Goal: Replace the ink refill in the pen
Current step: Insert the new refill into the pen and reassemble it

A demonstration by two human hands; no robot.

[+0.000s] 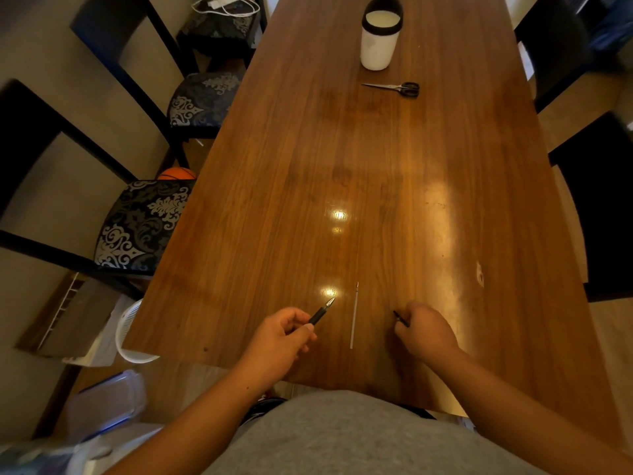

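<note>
Pen front section (322, 310), black grip with a silver cone tip, pinched in the left hand (281, 341) at about 7 o'clock on the table; long axis tilted, tip aimed toward 1 o'clock, just short of a bright glare spot.

Largest to smallest:

Wooden table (376, 166), long and glossy, running from 6 to 12 o'clock, light reflections down its middle.

Dark chairs with patterned seat cushions (144, 224) along the 9 o'clock side, more dark chairs at 3 o'clock.

White cylinder container (378, 46) with a black rim, upright near 12 o'clock.

Left hand curled closed, thumb and fingers clamped on the rear of the grip section.

Right hand (424, 334) at about 5 o'clock, curled shut around a thin dark piece (399, 317); only its end pokes out toward 10 o'clock, too small to identify further.

Scissors (394, 88), black handles, flat just below the container, blades toward 9 o'clock.

Ink refill (354, 318), thin pale tube, flat on the table between the hands, touching neither; long axis nearly 6 to 12, fine tip toward 12.
</note>
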